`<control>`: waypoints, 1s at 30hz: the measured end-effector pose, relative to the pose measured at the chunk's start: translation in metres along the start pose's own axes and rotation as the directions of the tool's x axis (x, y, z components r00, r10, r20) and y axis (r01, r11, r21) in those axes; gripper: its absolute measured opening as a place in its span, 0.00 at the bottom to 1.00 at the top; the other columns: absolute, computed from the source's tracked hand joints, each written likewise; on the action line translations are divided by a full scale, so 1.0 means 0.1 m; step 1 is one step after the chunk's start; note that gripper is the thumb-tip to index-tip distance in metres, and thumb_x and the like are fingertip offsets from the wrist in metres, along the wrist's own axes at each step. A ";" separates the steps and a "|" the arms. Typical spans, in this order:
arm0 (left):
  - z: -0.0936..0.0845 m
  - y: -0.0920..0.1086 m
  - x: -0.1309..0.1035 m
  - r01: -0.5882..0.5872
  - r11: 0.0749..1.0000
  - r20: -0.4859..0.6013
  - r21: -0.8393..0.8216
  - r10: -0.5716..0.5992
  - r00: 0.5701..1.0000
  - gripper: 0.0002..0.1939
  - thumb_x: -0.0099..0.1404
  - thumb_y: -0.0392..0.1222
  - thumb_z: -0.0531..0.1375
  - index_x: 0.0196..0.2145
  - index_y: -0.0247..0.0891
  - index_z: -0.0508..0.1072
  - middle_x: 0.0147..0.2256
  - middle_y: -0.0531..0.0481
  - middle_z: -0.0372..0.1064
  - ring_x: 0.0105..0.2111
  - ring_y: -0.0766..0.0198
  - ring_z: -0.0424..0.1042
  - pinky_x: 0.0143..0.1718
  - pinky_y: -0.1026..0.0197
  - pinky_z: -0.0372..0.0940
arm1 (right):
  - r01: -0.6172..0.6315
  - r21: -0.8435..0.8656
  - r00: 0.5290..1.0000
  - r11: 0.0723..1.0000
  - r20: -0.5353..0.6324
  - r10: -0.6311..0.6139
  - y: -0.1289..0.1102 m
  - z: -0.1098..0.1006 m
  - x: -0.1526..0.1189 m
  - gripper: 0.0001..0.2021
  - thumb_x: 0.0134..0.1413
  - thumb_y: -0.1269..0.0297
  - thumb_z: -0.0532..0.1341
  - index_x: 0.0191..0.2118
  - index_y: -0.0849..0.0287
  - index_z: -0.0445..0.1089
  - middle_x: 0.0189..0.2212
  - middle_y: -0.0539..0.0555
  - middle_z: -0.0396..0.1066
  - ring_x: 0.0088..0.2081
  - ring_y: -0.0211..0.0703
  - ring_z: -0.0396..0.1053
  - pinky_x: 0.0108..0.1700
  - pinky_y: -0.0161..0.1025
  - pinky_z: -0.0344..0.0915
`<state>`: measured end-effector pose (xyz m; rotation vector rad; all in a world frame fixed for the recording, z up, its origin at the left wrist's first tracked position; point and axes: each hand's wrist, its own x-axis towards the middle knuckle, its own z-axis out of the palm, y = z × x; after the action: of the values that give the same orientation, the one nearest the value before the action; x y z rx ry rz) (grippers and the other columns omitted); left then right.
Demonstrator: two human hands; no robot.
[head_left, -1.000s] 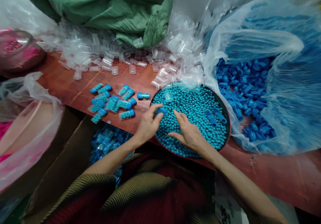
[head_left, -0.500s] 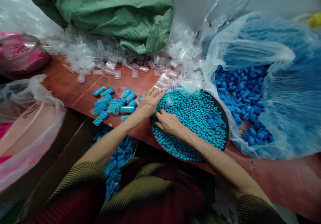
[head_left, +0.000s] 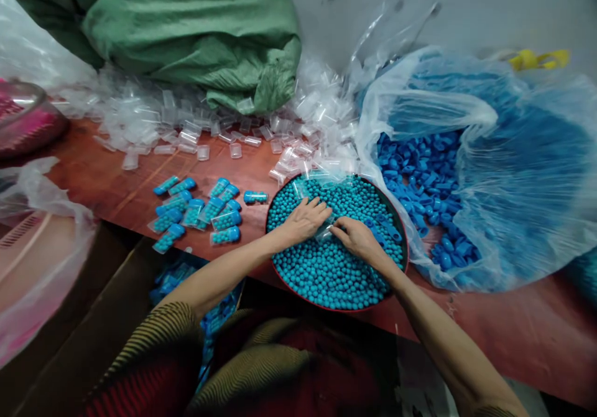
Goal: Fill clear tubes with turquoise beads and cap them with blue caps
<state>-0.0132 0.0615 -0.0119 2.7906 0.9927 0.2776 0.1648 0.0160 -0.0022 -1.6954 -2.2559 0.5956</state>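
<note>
My left hand (head_left: pixel 306 221) lies palm down over turquoise beads (head_left: pixel 321 274) in a round red-rimmed tray (head_left: pixel 336 310), its fingers stretched out and slightly apart. Thumb and fingertips of my right hand (head_left: pixel 358 238) pinch the edge of a small clear plastic case (head_left: pixel 324 233). That case lies low among the beads, beside my left fingertips and partly hidden. Two or so blue caps (head_left: pixel 383 229) rest on the beads right of my right hand. Left of the tray, several bead-filled cases with blue caps (head_left: pixel 212 210) lie on the red-brown table (head_left: pixel 116 199).
Empty clear cases (head_left: pixel 186 134) are heaped behind the tray, under a green cloth sack (head_left: pixel 196 37). On the right, a translucent bag (head_left: pixel 527 174) spills blue caps (head_left: pixel 420 174). A pink-filled bowl (head_left: pixel 28 121) stands far left. Below the table edge, filled cases (head_left: pixel 219 317) lie piled.
Both hands have moved from the tray's left rim to over the beads near its middle. One capped case now shows apart from the group, left of the tray. The view has shifted.
</note>
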 end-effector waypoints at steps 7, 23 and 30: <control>-0.06 0.05 0.02 0.217 0.907 -0.039 -0.362 -0.247 0.968 0.14 0.65 0.38 0.53 0.48 0.35 0.68 0.37 0.45 0.73 0.38 0.58 0.72 0.42 0.56 0.65 | -0.058 0.144 0.983 0.988 -0.163 0.082 0.11 -0.11 0.02 0.19 0.53 0.63 0.59 0.51 0.62 0.66 0.43 0.59 0.72 0.31 0.41 0.69 0.38 0.42 0.66; -0.15 0.30 0.01 0.050 -0.051 0.068 -0.997 -0.460 0.885 0.16 0.56 0.47 0.63 0.37 0.33 0.70 0.34 0.50 0.70 0.36 0.67 0.68 0.40 0.64 0.62 | -0.124 0.865 0.958 0.486 -0.024 0.287 -0.24 -0.09 0.02 0.18 0.44 0.49 0.63 0.34 0.58 0.63 0.20 0.45 0.68 0.19 0.37 0.68 0.19 0.34 0.65; -0.40 0.10 -0.17 0.143 0.139 0.042 -0.980 -0.557 0.830 0.10 0.58 0.40 0.57 0.38 0.37 0.65 0.27 0.55 0.65 0.29 0.68 0.68 0.34 0.62 0.65 | -0.092 0.479 0.972 0.873 -0.146 0.183 -0.01 -0.25 -0.02 0.17 0.53 0.56 0.59 0.46 0.60 0.68 0.39 0.56 0.74 0.29 0.40 0.71 0.32 0.41 0.69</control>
<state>-0.0294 0.0469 0.0269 1.2569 0.9837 0.9516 0.1752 0.0183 0.0203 -1.5885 -1.6901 0.8902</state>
